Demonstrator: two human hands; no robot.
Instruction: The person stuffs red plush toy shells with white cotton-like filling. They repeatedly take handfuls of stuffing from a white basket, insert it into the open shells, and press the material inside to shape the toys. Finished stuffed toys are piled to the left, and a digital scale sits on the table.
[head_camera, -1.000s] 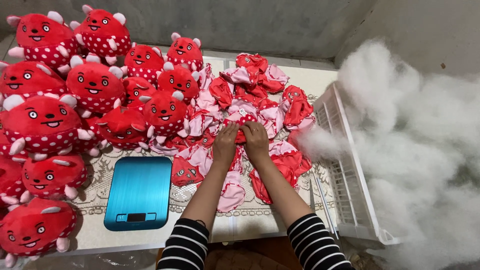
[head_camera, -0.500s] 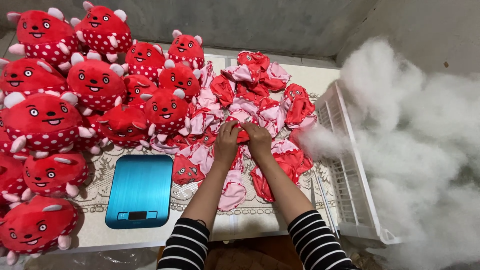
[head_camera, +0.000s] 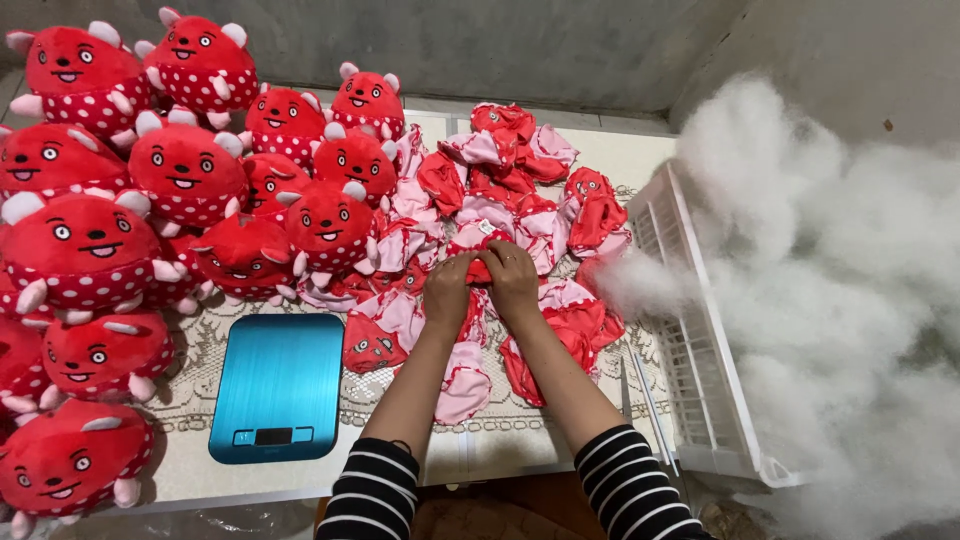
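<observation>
My left hand (head_camera: 447, 293) and my right hand (head_camera: 513, 283) meet over the middle of the table, both gripping one flat, unstuffed red plush skin (head_camera: 480, 268). It lies on a heap of several more empty red and pink skins (head_camera: 520, 210). Both forearms wear black and white striped sleeves. A blue kitchen scale (head_camera: 277, 385) sits to the left of my left arm.
Several stuffed red plush toys with white dots (head_camera: 190, 170) crowd the left side and back of the table. A white plastic basket (head_camera: 690, 330) stands on the right, full of white stuffing fluff (head_camera: 830, 290). Thin sticks (head_camera: 650, 400) lie beside it.
Both hands have stayed on the same red skin and shifted only slightly, fingers working the fabric. Nothing else has moved.
</observation>
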